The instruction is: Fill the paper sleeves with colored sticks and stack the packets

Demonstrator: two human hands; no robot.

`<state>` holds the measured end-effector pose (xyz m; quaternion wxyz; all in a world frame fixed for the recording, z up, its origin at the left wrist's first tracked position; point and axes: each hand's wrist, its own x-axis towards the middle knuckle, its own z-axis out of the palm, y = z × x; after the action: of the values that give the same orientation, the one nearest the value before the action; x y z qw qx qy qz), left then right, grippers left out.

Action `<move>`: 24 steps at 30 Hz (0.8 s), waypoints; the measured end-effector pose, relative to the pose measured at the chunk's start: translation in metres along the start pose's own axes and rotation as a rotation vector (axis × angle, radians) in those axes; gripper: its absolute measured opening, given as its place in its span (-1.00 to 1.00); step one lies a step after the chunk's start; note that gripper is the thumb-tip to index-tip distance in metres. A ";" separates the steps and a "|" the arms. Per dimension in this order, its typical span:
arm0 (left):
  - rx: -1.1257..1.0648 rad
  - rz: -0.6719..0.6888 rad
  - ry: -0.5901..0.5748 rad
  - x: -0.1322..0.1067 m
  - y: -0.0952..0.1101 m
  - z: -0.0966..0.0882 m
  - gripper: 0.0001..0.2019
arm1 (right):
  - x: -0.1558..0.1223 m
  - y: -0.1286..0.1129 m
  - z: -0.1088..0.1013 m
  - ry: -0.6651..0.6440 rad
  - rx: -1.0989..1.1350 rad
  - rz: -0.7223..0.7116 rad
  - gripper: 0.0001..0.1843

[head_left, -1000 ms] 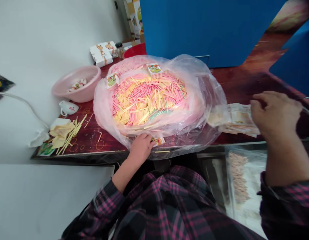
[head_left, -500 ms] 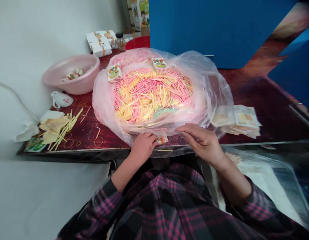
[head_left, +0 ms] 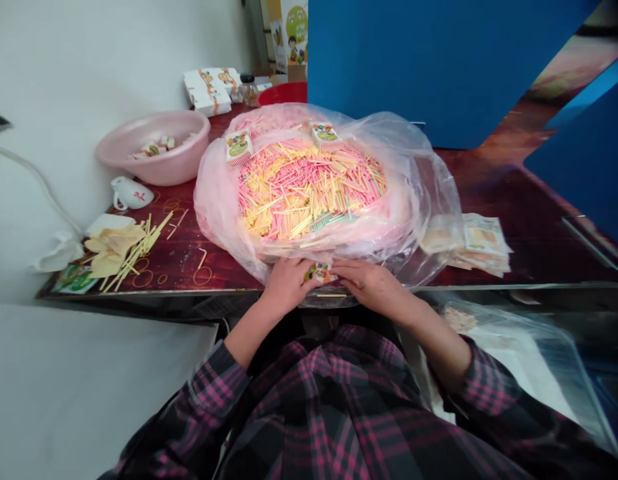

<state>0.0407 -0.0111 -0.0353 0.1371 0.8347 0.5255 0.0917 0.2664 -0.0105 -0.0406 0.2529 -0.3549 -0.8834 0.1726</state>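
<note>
Head cam view: the left hand (head_left: 289, 288) and right hand (head_left: 371, 287) reach in from plaid sleeves (head_left: 213, 393), wrists low and knuckles up, fingers closed in a narrow grip on a small printed packet (head_left: 319, 272) between them. It's right at the near edge of a clear plastic bag (head_left: 429, 200) heaped with pink and yellow sticks (head_left: 309, 187). A stack of paper packets (head_left: 483, 243) lies off to the right on the dark red table (head_left: 513, 247).

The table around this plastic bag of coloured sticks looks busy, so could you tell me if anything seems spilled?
Yes: loose yellow sticks lie on the red tabletop outside the plastic bag, so they look spilled.
</note>
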 end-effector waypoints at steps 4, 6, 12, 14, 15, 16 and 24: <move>0.012 0.019 -0.033 0.001 -0.001 0.003 -0.74 | 0.012 0.001 0.006 -0.105 -0.176 -0.014 -0.67; -0.019 0.001 -0.001 0.001 0.000 0.004 -0.79 | 0.017 0.001 0.006 -0.160 -0.214 0.006 -0.75; -0.493 -0.009 0.145 -0.012 0.000 -0.007 -0.75 | 0.019 -0.004 -0.004 0.064 0.106 0.159 -0.76; -0.683 -0.099 0.175 -0.015 0.000 -0.011 -0.78 | 0.018 -0.008 -0.008 0.124 0.297 0.256 -0.74; -0.760 -0.166 0.179 -0.015 0.001 -0.013 -0.81 | 0.019 -0.010 -0.010 0.136 0.388 0.306 -0.73; -0.822 -0.235 0.181 -0.014 0.002 -0.015 -0.82 | 0.020 -0.012 -0.011 0.145 0.469 0.350 -0.72; -0.673 -0.240 0.373 0.000 0.015 -0.044 -0.86 | 0.041 -0.026 -0.025 0.255 0.635 0.353 -0.75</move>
<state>0.0408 -0.0113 0.0109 0.3147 0.6450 0.5757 0.3917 0.2406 0.0038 0.0056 0.4244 -0.4240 -0.6728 0.4331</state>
